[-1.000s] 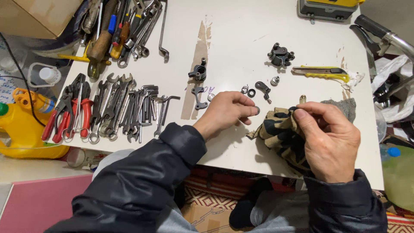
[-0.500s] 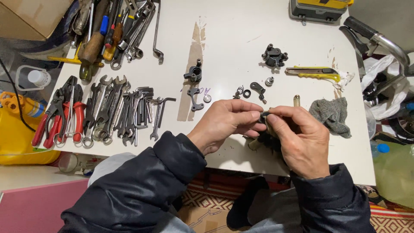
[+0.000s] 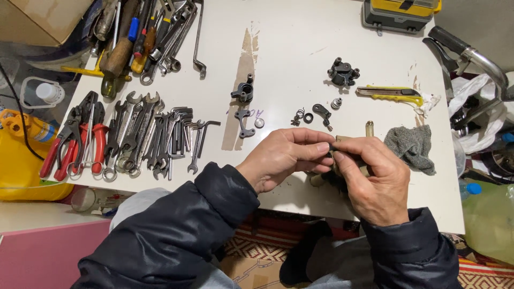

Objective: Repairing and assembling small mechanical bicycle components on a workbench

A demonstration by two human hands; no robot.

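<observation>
Two hands, left hand and right hand, are pinching one small dark part between closed fingertips, beside one grey rag and one yellow knife.

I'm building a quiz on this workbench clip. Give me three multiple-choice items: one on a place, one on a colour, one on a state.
1. Where does the grey rag lie?
A. On the table, right of the hands
B. Among the spanners
C. On the floor

2. What colour are the pliers' handles?
A. Blue
B. Red
C. Green

3. How are the left hand and right hand placed?
A. Flat and far apart
B. Both under the table
C. Fingertips together, pinching a small dark part

Answers: 1 A, the rag sits on the white table beside the right hand. 2 B, the handles are red. 3 C, the fingertips meet over the part.
</observation>
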